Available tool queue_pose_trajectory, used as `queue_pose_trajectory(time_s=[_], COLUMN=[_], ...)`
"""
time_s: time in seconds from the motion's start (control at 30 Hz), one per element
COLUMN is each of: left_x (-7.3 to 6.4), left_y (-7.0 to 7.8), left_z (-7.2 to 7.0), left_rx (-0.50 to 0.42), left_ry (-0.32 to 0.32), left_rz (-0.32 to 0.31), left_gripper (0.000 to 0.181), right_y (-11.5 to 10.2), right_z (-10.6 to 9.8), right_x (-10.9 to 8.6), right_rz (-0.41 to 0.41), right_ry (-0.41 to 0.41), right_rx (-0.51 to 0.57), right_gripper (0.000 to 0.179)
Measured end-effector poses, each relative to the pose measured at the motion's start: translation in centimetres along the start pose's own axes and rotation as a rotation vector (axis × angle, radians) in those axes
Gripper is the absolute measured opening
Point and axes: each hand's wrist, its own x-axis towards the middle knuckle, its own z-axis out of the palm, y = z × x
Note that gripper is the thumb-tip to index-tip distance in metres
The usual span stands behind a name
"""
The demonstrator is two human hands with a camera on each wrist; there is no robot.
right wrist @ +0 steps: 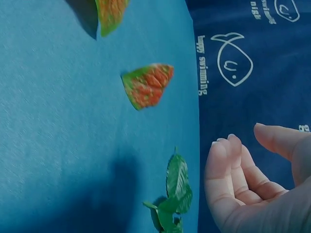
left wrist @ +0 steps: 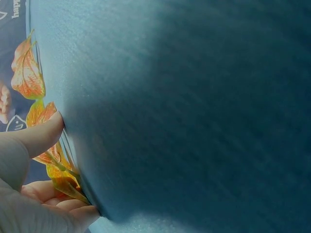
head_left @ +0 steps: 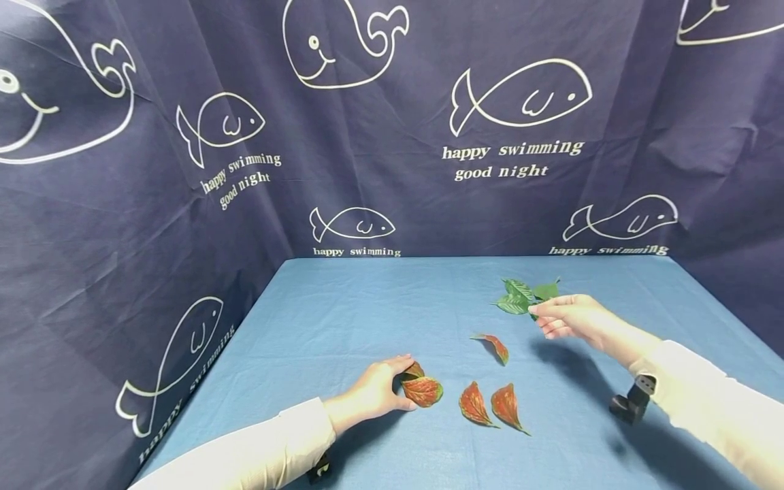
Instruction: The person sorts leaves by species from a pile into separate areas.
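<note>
My left hand [head_left: 375,391] curves its thumb and fingers round two red leaves with green edges [head_left: 424,392], low over the blue cloth. In the left wrist view the thumb lies across these mottled leaves [left wrist: 63,180], and the other fingers sit at their stem end. Beyond them stands another reddish leaf [left wrist: 28,73]. At the far right my right hand [head_left: 572,318] hovers by a cluster of green leaves [head_left: 514,297]. Seen from the right wrist, its thumb and bent fingers are apart with nothing between them, and the green leaves [right wrist: 179,179] lie beside the fingertips.
Two red leaves, one left [head_left: 474,404] and one right [head_left: 505,404], lie side by side near the front middle. Another curled red leaf [head_left: 496,348] rests farther back. A dark blue curtain [head_left: 367,156] with white fish drawings borders the blue-covered table [head_left: 343,306].
</note>
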Motion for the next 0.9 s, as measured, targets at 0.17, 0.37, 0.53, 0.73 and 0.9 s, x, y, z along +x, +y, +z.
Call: queue_pose_trajectory(time_s=[0.17,0.37,0.53,0.73,0.9], left_x=[0.1,0.0,0.0,0.0,-0.1], left_y=[0.0,0.0,-0.1,-0.2,0.0], left_z=[0.0,0.0,0.1,0.1,0.0], left_rx=[0.003,0.003,0.005,-0.001,-0.001], left_ry=[0.002,-0.002,0.001,0.003,0.006], left_rz=[0.000,-0.010,-0.008,-0.006,0.005], left_gripper=[0.075,0.075,0.075,0.075,0.075], right_y=[0.5,0.8,0.5,0.8,1.4], right_z=[0.6,1.8,2.8,3.6,4.2], right_x=[-0.6,-1.5,-2.2,-2.8,-3.3], right_rz=[-0.005,-0.005,-0.026,-0.044,-0.036], right_ry=[-0.002,0.015,0.013,-0.022,-0.037], right_rx=[0.021,0.032,0.032,0.019,0.010], right_gripper=[0.023,0.015,0.023,0.030,0.037])
